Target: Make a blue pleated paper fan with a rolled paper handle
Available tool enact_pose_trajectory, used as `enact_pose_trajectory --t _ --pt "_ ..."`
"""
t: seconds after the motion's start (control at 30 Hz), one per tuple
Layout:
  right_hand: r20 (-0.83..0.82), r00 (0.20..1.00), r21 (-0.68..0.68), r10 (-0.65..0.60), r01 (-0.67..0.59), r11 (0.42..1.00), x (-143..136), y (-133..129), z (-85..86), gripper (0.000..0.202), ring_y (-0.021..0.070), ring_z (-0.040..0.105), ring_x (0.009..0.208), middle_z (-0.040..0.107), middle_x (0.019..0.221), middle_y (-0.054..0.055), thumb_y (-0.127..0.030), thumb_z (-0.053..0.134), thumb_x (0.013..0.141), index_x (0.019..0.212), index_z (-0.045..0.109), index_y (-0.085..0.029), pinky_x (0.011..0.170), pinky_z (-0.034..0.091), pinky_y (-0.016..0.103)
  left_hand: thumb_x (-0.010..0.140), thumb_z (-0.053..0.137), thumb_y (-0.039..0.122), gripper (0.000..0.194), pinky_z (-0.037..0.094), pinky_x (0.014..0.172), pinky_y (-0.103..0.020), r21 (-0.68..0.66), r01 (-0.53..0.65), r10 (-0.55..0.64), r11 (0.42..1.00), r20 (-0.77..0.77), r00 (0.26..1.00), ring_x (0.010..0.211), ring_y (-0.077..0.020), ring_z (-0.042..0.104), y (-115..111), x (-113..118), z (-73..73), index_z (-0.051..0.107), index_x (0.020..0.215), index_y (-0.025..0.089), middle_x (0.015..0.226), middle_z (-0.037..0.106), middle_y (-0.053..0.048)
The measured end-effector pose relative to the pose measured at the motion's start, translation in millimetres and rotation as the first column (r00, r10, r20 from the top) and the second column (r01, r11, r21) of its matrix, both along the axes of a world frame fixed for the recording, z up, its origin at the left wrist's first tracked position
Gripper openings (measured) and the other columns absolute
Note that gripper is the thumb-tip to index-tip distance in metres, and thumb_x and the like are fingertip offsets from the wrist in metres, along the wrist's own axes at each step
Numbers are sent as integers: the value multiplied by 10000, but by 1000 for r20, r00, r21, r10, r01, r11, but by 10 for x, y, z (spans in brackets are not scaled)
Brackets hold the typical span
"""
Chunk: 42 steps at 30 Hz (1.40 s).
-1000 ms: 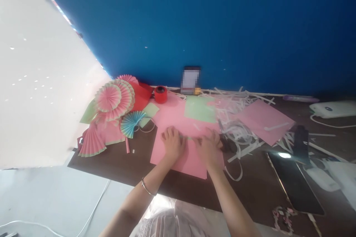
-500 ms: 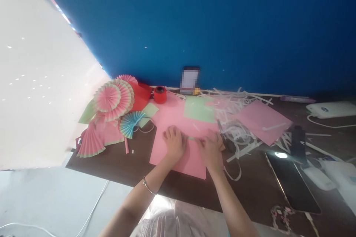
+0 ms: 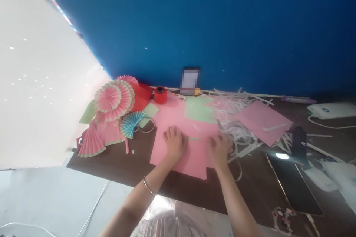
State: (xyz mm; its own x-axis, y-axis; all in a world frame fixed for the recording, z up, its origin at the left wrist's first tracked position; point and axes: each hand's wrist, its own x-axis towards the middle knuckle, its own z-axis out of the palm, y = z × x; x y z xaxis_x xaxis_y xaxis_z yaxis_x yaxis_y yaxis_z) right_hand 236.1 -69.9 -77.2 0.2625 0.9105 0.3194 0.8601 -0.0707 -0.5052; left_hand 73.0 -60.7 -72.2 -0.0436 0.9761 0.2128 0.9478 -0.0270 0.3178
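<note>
1. Well, furthest left on my head feed I have a pink pleated fan near the table edge, with a layered pink paper rosette behind it.
2. Next along, I see a blue pleated fan, and beyond it a red tape roll towards the wall.
3. My left hand, with a metal bangle on that arm, rests on the pink paper. Its fingers are bent downwards; I cannot tell whether they pinch anything.
4. Between the two hands, the narrow green strip lies on the pink paper, its long axis running left to right, from one hand towards the other. It sits just right of the left fingers, which are clearly the nearer; a wider stretch of pink separates it from the right ones.
5. Beyond the strip, a pale green sheet lies flat.
6. My right hand is over the right side of the pink paper, fingers curled. Whether they grip something I cannot tell; a brownish shape beside them is too blurred to name.
7. Further right, I get tangled white strips, a loose pink sheet and a dark phone.
</note>
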Motion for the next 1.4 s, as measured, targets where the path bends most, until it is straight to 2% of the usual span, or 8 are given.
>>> enact_pose_trajectory --t 0.07,0.2,0.43,0.7,1.03,1.27,1.4 --pt "-7 999 46 33 -33 998 36 0 4 294 319 322 1196 485 1206 122 -417 448 822 704 604 -199 957 259 528 831 500 321 175 312 904 -469 4 -2 2 1000 0 1000 1095 -288 410 -2 4 2 558 896 169 1154 512 -128" --pt "20 991 -11 133 -132 991 -9 12 23 293 337 246 1234 443 1262 110 -441 484 812 688 589 -197 954 245 549 840 491 343 201 312 907 -471 -3 -2 2 1000 2 1000 1105 -285 405 -13 0 9 556 917 170 1155 507 -128" --pt "52 989 -64 137 -134 989 -83 47 -19 310 342 256 1225 420 1287 126 -427 413 862 716 548 -188 934 260 570 847 484 354 213 319 902 -478 -15 10 -9 1000 7 1000 1110 -290 405 -15 -7 31 554 930 171 1176 498 -131" --pt "75 965 -35 252 -250 968 -9 37 -33 287 327 264 1231 424 1289 114 -430 472 837 702 567 -195 949 274 540 846 488 337 205 318 907 -470 8 14 -14 1000 -3 1000 1120 -285 398 -16 -4 38 557 936 166 1176 503 -128" --pt "97 962 -137 257 -242 960 -37 46 13 328 323 285 1222 438 1291 112 -380 407 874 691 593 -180 936 270 536 852 472 337 204 321 905 -479 -27 16 -16 999 0 1000 1121 -290 400 -19 -3 53 559 937 173 1192 489 -133" --pt "118 981 -188 152 -129 974 -105 66 23 299 361 213 1264 416 1284 174 -396 397 867 819 572 -158 923 272 564 847 481 345 209 308 923 -472 -27 3 -3 1000 6 1000 1122 -282 395 -16 -2 48 566 951 185 1182 482 -135" --pt "143 966 -199 214 -184 963 -81 87 26 259 357 196 1291 383 1329 158 -381 403 876 884 568 -181 921 266 571 862 471 304 159 297 943 -472 -61 58 -57 996 19 998 1127 -260 392 1 -21 56 573 955 224 1180 488 -100"
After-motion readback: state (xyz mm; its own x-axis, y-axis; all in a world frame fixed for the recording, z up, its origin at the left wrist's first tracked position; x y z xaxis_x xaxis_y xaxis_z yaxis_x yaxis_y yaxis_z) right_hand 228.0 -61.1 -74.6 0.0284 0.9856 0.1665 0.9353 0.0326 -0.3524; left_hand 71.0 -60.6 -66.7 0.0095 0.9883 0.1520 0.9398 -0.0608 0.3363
